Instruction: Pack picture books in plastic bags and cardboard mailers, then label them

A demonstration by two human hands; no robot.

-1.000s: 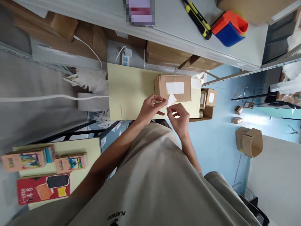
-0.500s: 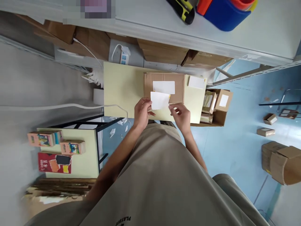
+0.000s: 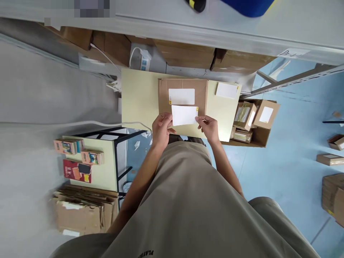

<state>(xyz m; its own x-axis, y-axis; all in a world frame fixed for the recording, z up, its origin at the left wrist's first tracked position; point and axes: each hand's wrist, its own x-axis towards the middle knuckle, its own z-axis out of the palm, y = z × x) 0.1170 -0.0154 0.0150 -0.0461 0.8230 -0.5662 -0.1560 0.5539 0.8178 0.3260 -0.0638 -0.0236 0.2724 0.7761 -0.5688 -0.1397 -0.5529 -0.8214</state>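
Observation:
A white label [image 3: 184,115] with a yellow mark at its right end is stretched between my two hands. My left hand [image 3: 161,132] pinches its left edge, and my right hand [image 3: 208,128] pinches the lower right corner. Just beyond it, a brown cardboard box [image 3: 163,94] lies on the pale yellow table [image 3: 139,98]. One white label [image 3: 181,96] is on the box's top. To the right on the tabletop rests another white label or stack of labels [image 3: 227,90].
An open carton [image 3: 262,138] holding several small boxes stands right of the table. A grey shelf [image 3: 204,34] crosses above the far side. On the left are a side table [image 3: 104,168] with books and a stack of flattened cardboard [image 3: 83,215]. A white cable [image 3: 107,123] runs in from the left.
My right hand has closed onto the label's right end, and the label is now spread flatter. The view has shifted slightly. My left hand keeps its hold.

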